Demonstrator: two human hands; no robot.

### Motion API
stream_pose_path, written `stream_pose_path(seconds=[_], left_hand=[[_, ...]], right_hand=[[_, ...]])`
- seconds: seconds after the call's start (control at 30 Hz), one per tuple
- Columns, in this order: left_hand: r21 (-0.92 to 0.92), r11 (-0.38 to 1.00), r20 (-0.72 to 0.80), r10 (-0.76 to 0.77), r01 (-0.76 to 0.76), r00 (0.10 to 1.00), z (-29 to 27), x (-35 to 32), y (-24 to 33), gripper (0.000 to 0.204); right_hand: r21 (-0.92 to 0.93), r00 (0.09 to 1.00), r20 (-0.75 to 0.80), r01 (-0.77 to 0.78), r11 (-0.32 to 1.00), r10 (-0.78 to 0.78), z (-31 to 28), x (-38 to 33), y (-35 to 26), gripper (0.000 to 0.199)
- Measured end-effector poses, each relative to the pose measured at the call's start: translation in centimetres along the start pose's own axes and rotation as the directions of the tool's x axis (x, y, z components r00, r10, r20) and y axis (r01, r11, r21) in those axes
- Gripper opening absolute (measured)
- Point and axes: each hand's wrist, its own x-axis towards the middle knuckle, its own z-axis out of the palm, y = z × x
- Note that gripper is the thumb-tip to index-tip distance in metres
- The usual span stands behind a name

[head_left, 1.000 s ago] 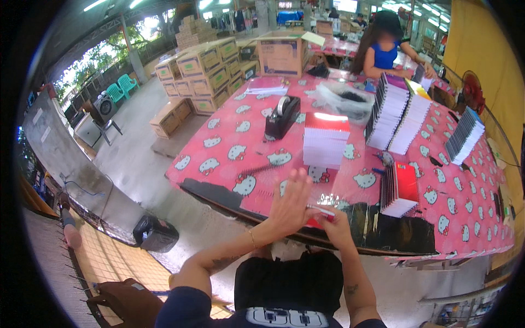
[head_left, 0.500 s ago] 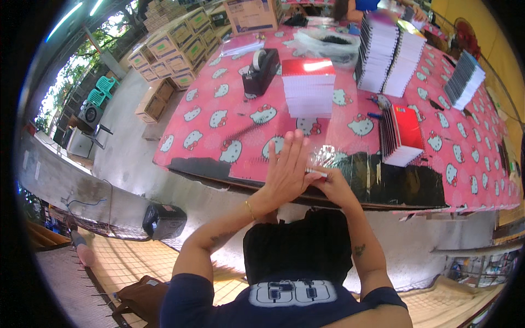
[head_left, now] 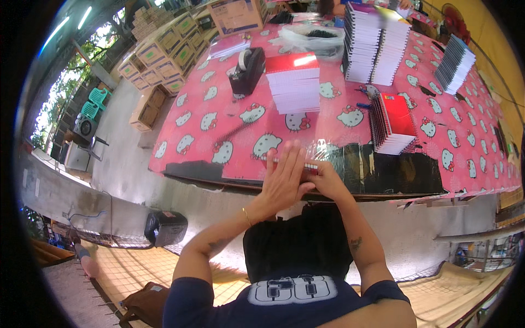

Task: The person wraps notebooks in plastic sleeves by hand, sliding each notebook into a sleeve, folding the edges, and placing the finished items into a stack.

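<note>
At the table's near edge my left hand (head_left: 284, 177) lies flat with its fingers stretched out, pressed over a thin notebook (head_left: 311, 166). My right hand (head_left: 327, 182) is closed on the notebook's right end. Only a striped strip of its edge shows between my hands; the rest is hidden. Just beyond stands a stack of red-covered pads (head_left: 295, 85) with white page edges. To the right sits a short pile of red spiral notebooks (head_left: 395, 123). A loose black binding coil (head_left: 236, 132) lies left of my hands.
A black tape dispenser (head_left: 247, 72) stands left of the stack. Tall spiral-notebook piles (head_left: 374, 46), a plastic bag of black coils (head_left: 314, 39) and another notebook stack (head_left: 455, 64) are farther back. Cardboard boxes (head_left: 164, 54) are piled beyond the pink table (head_left: 191, 142). Someone sits at the far side.
My right hand has shifted slightly, and more of the notebook's striped edge shows between my hands. My left hand stays flat with its fingers stretched. The view has tilted a little.
</note>
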Motion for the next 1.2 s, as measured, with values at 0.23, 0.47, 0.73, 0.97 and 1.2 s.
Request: stream_pose_path(seconds=[0.23,0.47,0.73,0.97,1.2], left_hand=[[-0.103,0.991,-0.147,-0.099,0.085,0.984,-1.9,3.4,0.0,0.045],[-0.251,0.968,-0.170,-0.025,-0.019,0.985,-2.2,3.5,-0.7,0.017],[-0.276,0.961,-0.168,-0.027,-0.021,0.985,-2.0,3.6,-0.6,0.022],[-0.278,0.960,-0.098,-0.004,-0.023,0.995,-3.3,4.1,-0.5,0.026],[-0.168,0.978,-0.124,0.103,-0.123,0.987,-5.7,8.8,-0.6,0.030]], right_hand=[[-0.057,1.000,0.000,0.015,0.998,-0.015,-0.7,0.6,0.4,0.038],[-0.177,0.987,0.106,0.135,0.975,-0.118,-3.8,-0.8,-4.5,0.037],[-0.183,0.996,0.087,-0.016,0.983,0.033,-6.7,0.2,-5.0,0.018],[-0.424,0.964,-0.030,0.227,0.877,-0.264,-4.4,0.5,-4.7,0.015],[-0.552,0.797,-0.443,0.118,0.826,-0.410,-5.8,-1.8,-7.7,0.028]])
